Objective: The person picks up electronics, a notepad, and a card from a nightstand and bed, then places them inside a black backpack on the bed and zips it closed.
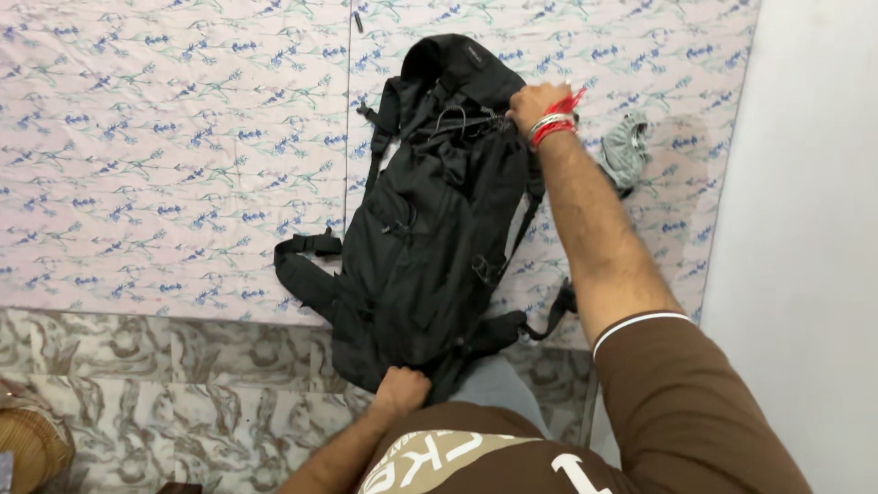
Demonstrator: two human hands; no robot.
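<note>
A large black backpack [430,220] lies on a bed covered with a pale floral sheet, its top pointing away from me. My right hand [530,105], with red and white bands at the wrist, is closed on the drawcord at the top opening of the pack. At the near end, my left hand [401,389] grips the bottom edge of the backpack. A black waist strap [306,270] sticks out to the left, another strap [553,311] to the right.
A crumpled grey cloth [625,146] lies on the sheet [165,155] right of the pack. A white wall [805,210] rises at the right. Marbled floor tiles [183,393] run below the bed edge. A woven basket [32,444] sits at the bottom left.
</note>
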